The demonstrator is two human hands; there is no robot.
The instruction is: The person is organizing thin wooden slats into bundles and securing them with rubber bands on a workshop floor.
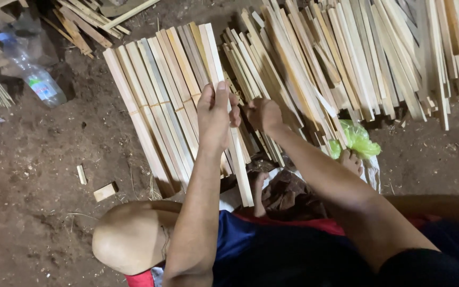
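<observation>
Pale wooden slats (160, 101) lying in a tied row on the dirt floor (33, 175). Left hand (214, 114) closed around one slat (236, 159) above them; right hand (263, 113) fisted just beside, grip unclear. Plastic bottle (33, 74) far left, green bag (358, 139) right.

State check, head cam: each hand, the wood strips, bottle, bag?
left hand: raised, gripping one wooden strip
right hand: closed at the strip stack, contents unclear
tied bundle: flat on dirt, bound with a band
loose strip pile: unbound, overlapping
plastic bottle: lying on its side
green bag: crumpled
</observation>
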